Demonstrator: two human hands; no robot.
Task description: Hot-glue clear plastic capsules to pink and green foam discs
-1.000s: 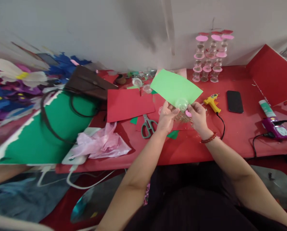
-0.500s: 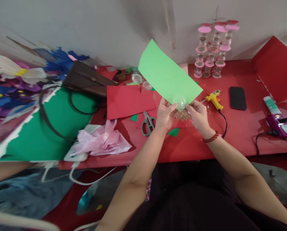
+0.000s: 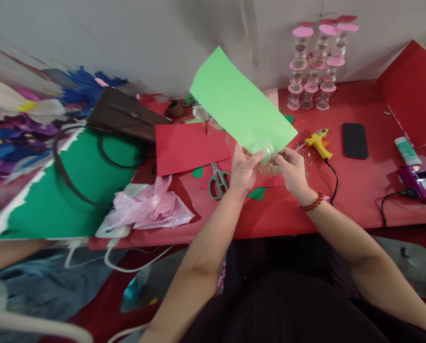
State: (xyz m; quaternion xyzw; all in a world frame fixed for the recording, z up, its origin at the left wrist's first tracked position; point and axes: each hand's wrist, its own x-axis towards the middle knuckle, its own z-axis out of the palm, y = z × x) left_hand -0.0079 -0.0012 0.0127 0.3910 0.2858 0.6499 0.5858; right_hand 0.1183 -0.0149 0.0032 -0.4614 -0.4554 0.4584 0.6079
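Note:
A light green sheet of paper [image 3: 239, 100] is held up above the red table, tilted, its lower corner between my hands. Against that corner sits a clear round plastic piece [image 3: 263, 150], like a small dome or cup. My left hand [image 3: 244, 167] is closed with its thumb on the clear piece and its fingers behind the paper. Pinching the paper's edge just right of the clear piece is my right hand [image 3: 290, 170]. Under my hands lie small pale scraps, partly hidden. Grey-handled scissors [image 3: 219, 182] lie left of my left hand.
Right of my hands are a yellow glue gun [image 3: 319, 144], a black phone [image 3: 354, 140] and a purple power socket [image 3: 420, 182]. Pink-rimmed clear cup stacks [image 3: 311, 66] stand by the wall. To the left are red sheets [image 3: 184, 148], a pink plastic bag [image 3: 155, 206] and a brown bag [image 3: 127, 112].
The green paper has swung slightly left and up, and the clear piece moved a little left with it. Both hands keep their grip. The camera view has shifted slightly.

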